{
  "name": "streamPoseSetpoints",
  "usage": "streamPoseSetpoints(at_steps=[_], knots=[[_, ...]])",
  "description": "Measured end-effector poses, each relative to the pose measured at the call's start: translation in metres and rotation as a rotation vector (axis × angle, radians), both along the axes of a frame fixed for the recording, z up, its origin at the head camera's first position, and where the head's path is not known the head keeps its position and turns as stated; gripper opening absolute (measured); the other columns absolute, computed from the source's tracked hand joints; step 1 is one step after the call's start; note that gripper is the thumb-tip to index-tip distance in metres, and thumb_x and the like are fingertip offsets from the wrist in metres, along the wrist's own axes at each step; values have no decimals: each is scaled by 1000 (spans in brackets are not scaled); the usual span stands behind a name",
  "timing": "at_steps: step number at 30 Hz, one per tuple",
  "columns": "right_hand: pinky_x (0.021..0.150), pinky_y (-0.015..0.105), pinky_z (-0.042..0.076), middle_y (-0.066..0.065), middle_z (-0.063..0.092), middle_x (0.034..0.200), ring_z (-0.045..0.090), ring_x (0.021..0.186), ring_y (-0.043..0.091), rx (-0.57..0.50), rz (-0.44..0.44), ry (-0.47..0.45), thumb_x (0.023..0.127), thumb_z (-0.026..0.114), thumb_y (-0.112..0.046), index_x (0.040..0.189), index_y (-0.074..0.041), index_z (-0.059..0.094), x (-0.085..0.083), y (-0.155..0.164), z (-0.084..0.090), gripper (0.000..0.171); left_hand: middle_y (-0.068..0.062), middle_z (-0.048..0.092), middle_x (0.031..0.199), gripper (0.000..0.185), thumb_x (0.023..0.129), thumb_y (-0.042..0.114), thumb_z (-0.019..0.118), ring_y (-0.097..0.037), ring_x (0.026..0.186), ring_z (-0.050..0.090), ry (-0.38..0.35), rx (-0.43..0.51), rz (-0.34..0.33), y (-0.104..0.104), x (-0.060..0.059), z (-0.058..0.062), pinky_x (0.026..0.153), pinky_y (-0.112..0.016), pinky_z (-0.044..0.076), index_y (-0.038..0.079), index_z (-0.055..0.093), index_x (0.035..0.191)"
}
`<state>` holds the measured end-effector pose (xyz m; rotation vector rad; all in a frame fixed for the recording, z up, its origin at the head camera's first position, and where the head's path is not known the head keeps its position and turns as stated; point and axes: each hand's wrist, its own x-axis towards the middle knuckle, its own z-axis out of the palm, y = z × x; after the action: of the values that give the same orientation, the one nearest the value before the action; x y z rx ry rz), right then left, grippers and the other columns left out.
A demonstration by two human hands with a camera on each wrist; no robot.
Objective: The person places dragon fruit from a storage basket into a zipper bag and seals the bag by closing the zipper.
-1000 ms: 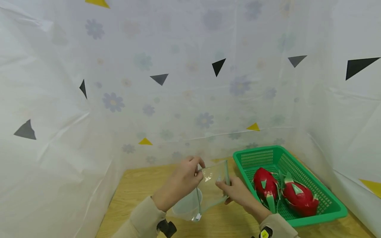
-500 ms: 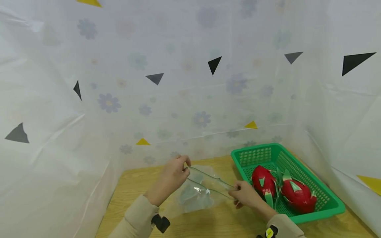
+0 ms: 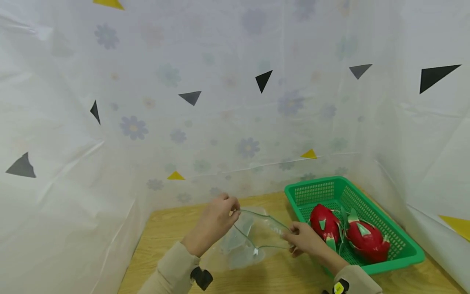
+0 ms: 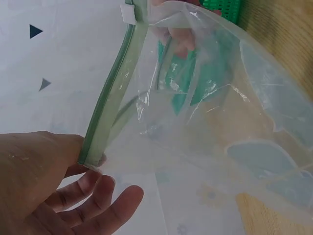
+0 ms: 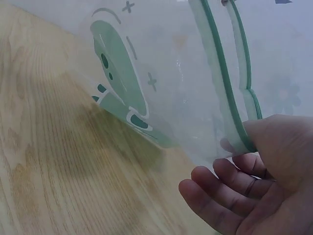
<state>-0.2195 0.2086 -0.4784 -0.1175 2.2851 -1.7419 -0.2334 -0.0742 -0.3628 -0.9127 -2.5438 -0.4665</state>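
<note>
A clear zip bag [image 3: 238, 245] with a green zip edge and a white slider [image 3: 255, 251] spreads between my two hands over the wooden table. Its mouth gapes, the two green zip strips standing apart. My left hand [image 3: 214, 220] pinches one end of the mouth between thumb and fingers. At the opposite end, my right hand [image 3: 304, 241] pinches the other corner, its remaining fingers curved below. The right wrist view shows a green cartoon print [image 5: 120, 68] on the bag's side.
A green plastic basket [image 3: 396, 237] stands on the table [image 3: 165, 232] at the right, close by my right hand. Inside lie two red dragon fruits [image 3: 324, 222] with green scales. White plastic sheeting [image 3: 220, 134] walls the back and sides.
The bag was held upright with its zip edges close together; my hands have moved apart and its mouth has opened. In the last half second the gap between the strips widened.
</note>
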Motion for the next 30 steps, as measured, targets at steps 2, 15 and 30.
streamPoseSetpoints(at_steps=[2,15,30], knots=[[63,39,61,12,62,81,65,70,21,-15,5,2,98,62,-27,101,1,52,0,0,1,30,1,59,83,7,91,14,71,-7,68,49,-19,10,2,1,0,-2,58,-18,44,16,67,87],[63,39,61,12,63,85,64,75,24,-9,24,66,101,57,-35,111,3,56,2,2,15,39,5,63,76,11,92,11,66,-5,64,54,-46,87,19,6,-6,-9,56,-18,46,16,66,83],[54,24,47,-2,57,75,51,62,8,340,35,404,93,70,-34,88,-12,57,-2,-12,22,26,5,63,76,9,90,11,67,-3,64,54,-17,149,-12,14,-4,-15,56,-15,45,16,65,84]])
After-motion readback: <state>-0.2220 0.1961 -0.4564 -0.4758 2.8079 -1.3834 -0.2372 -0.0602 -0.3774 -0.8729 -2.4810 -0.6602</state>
